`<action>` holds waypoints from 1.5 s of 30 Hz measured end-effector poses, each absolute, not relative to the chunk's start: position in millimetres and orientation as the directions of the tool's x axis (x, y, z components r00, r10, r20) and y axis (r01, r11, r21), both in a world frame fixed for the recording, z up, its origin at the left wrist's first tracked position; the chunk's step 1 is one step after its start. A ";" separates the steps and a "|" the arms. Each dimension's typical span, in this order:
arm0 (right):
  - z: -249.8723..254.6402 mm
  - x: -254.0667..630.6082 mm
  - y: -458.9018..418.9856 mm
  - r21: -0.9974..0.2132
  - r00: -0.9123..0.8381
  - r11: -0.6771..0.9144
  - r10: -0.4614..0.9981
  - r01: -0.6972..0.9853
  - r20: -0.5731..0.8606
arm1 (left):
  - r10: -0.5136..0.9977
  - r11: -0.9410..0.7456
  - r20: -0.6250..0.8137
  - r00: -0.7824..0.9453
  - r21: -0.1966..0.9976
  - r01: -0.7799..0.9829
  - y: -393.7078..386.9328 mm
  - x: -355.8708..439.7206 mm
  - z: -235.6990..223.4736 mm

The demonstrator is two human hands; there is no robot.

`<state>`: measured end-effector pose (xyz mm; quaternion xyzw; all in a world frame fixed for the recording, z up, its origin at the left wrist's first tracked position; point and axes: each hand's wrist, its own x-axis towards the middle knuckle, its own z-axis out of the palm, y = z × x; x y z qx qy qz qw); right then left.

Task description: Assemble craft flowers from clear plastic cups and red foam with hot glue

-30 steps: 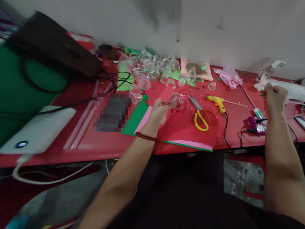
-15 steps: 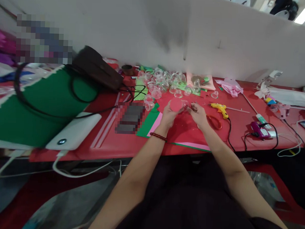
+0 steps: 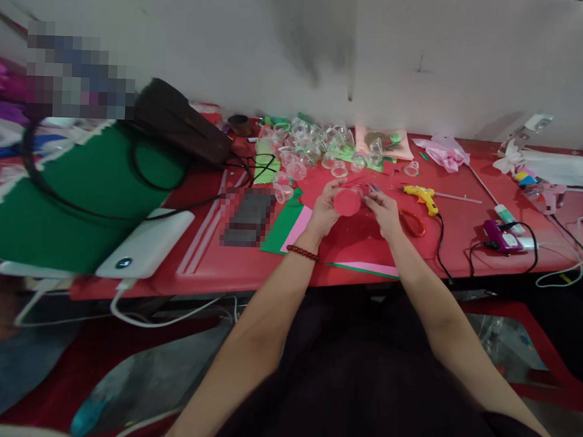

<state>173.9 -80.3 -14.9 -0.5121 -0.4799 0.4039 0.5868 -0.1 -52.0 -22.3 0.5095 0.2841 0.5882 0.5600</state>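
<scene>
My left hand [image 3: 326,210] is closed around a small clear plastic cup [image 3: 357,190] with a round red disc [image 3: 347,202] over the end that faces me. Close by on its right is my right hand [image 3: 383,212], its thumb and fingers pinched at the cup's side. Whatever lies between those fingertips is too small and blurred to name. Beneath both hands are sheets of red paper [image 3: 367,240], stacked over pink and green sheets. An orange scissor-like handle [image 3: 412,224] rests just right of my right hand.
Several clear plastic cups [image 3: 313,146] are piled at the back. A yellow glue gun [image 3: 421,199] lies to the right, a purple plug adapter [image 3: 501,237] farther over. On the left are a phone [image 3: 250,218], a white power bank [image 3: 144,245], a dark bag [image 3: 182,125] and green board [image 3: 82,198].
The red disc has moved slightly right and towards me, turning to face me more. My right hand stays close beside it. The camera view has tilted down a little.
</scene>
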 end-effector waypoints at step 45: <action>-16.5 176.4 -88.6 -0.965 0.158 0.246 0.953 0.096 0.259 | 0.968 -0.042 0.149 0.202 0.890 -0.454 -55.6 -5.2 -19.7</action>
